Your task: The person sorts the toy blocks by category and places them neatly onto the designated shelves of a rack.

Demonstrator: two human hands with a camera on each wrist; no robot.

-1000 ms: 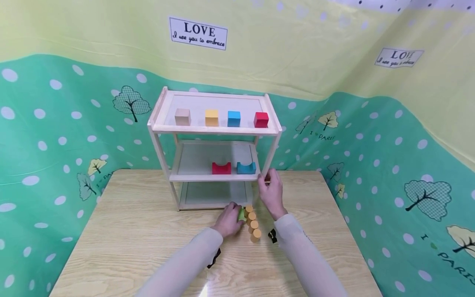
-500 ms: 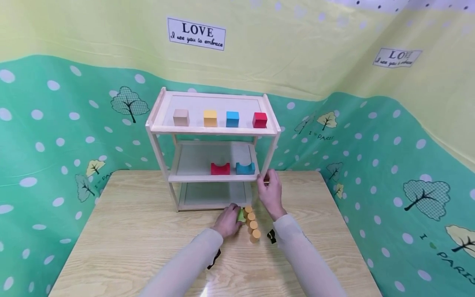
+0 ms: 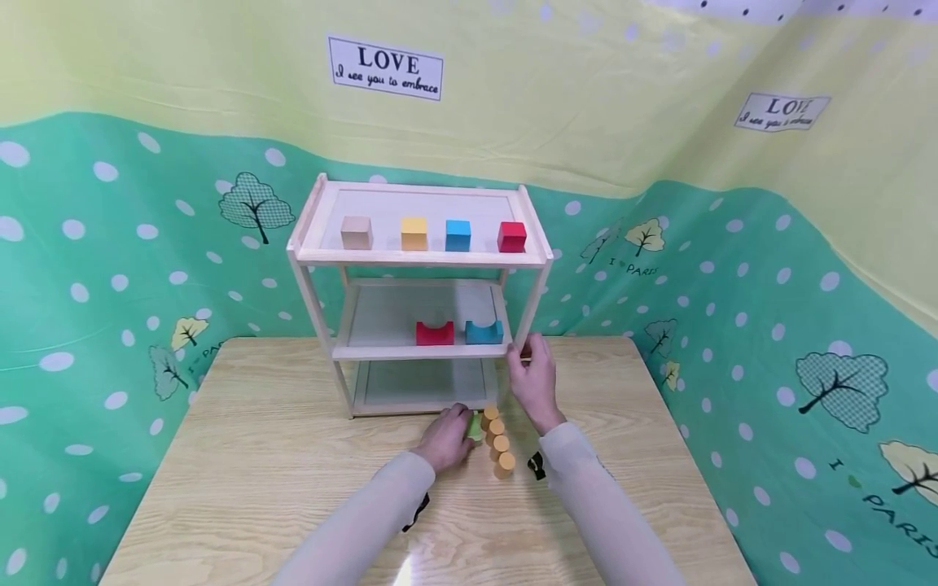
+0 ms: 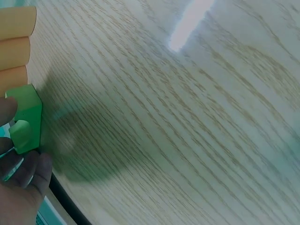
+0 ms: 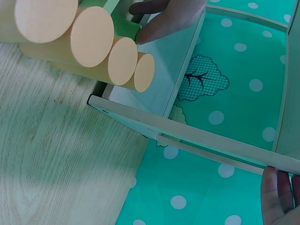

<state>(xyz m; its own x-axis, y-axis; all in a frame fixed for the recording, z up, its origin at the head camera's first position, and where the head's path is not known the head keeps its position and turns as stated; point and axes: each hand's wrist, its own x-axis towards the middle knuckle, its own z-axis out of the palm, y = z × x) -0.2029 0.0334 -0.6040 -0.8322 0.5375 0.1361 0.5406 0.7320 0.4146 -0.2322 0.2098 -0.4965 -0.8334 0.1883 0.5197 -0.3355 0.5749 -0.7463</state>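
Note:
My left hand [image 3: 443, 439] pinches a green block with a curved notch [image 4: 30, 117] at the front of the shelf's bottom tier. A row of several upright orange cylinders [image 3: 500, 445] stands just right of that block. With its fingers, my right hand [image 3: 536, 382] holds the right front post of the small wooden shelf [image 3: 425, 352], near the middle tier. In the right wrist view, these fingertips [image 5: 269, 183] meet the post's edge. The left fingers [image 5: 164, 21] show there too, at the green block behind the cylinders.
On the top tier sit a pale block [image 3: 357, 233], a yellow block [image 3: 414, 234], a blue block [image 3: 458, 236] and a red block [image 3: 511, 237]. The middle tier carries a red notched block [image 3: 435, 334] and a blue notched block [image 3: 484, 333]. A patterned curtain [image 3: 733, 268] surrounds the table.
My left hand has shifted slightly left with the green block, a little away from the cylinders. The right hand stays on the post.

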